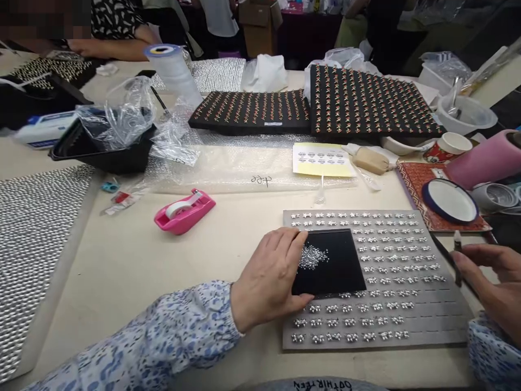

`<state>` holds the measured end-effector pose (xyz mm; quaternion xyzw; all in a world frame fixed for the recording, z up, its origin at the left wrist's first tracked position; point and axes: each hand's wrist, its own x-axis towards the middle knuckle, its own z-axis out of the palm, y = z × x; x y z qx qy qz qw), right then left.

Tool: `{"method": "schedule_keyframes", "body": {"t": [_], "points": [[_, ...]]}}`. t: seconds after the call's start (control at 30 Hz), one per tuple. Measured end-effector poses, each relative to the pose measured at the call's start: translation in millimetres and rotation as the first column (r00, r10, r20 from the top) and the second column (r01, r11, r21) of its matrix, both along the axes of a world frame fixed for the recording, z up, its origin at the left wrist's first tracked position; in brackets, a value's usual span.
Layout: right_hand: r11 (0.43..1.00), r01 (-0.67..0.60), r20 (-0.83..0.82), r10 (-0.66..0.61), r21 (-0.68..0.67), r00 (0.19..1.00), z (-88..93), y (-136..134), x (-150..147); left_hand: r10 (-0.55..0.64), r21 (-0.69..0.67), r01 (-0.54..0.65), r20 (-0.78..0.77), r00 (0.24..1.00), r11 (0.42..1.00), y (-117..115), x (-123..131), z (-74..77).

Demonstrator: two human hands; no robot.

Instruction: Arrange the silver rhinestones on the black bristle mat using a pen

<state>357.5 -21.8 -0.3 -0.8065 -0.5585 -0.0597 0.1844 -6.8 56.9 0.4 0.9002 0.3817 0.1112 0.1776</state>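
Note:
My left hand (271, 274) grips the left edge of a flat black square pad (336, 266), thumb at the bottom and fingers at the top. A pile of tiny sparkling rhinestones (311, 257) lies on the pad. Beneath it is a grey foam board (439, 309) set with rows of silvery jewellery pieces (385, 250), perhaps rings or earrings; the pad hides part of those rows. Beyond the board's right edge, my right hand (494, 279) pinches a short dark stick with a pale tip (458, 258). The stick's kind is unclear.
A pink tape dispenser (185, 212) sits left of the board. Black foam boards with red-and-gold pieces (250, 108) stand behind. At right are a blue-rimmed white lid (450, 201), paper cup (455, 144) and pink roll (484, 160). A black bin (109, 155) holds plastic. Other people sit beyond.

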Motion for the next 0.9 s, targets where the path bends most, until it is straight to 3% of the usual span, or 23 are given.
{"method": "schedule_keyframes", "body": {"t": [0.13, 0.33, 0.4, 0.5, 0.63, 0.73, 0.8, 0.9], "points": [[0.998, -0.069, -0.146, 0.068, -0.007, 0.987, 18.7, 28, -45, -0.024, 0.001, 0.024, 0.002, 1.0, 1.0, 0, 6, -3.6], [0.975, -0.22, -0.224, 0.218, 0.018, 0.95, 15.9, 45, -76, -0.041, -0.022, 0.043, 0.056, 0.998, 0.999, 3, -5, -5.0], [0.97, -0.241, -0.304, 0.237, 0.025, 0.923, 17.2, 46, -85, 0.002, -0.023, 0.001, 0.156, 0.988, 1.0, 8, -16, -4.3], [0.977, -0.209, -0.529, 0.203, 0.051, 0.824, 22.0, 48, -101, 0.223, -0.135, -0.19, 0.301, 0.927, 0.972, 19, -34, -3.3], [0.949, -0.282, -0.706, 0.296, 0.142, 0.643, 29.4, 54, -120, 0.392, -0.537, -0.199, 0.272, 0.879, 0.82, 28, -47, -5.5], [0.934, -0.338, -0.736, 0.31, 0.116, 0.602, 32.2, 57, -123, 0.456, -0.691, -0.162, 0.266, 0.849, 0.705, 27, -43, -9.9], [0.929, -0.333, -0.798, 0.323, 0.165, 0.508, 30.8, 56, -120, 0.506, -0.785, -0.107, 0.282, 0.815, 0.61, 26, -40, -13.0], [0.928, -0.225, -0.85, 0.365, 0.298, 0.38, 23.5, 51, -113, 0.576, -0.889, 0.0, 0.296, 0.762, 0.457, 25, -38, -16.8]]}}
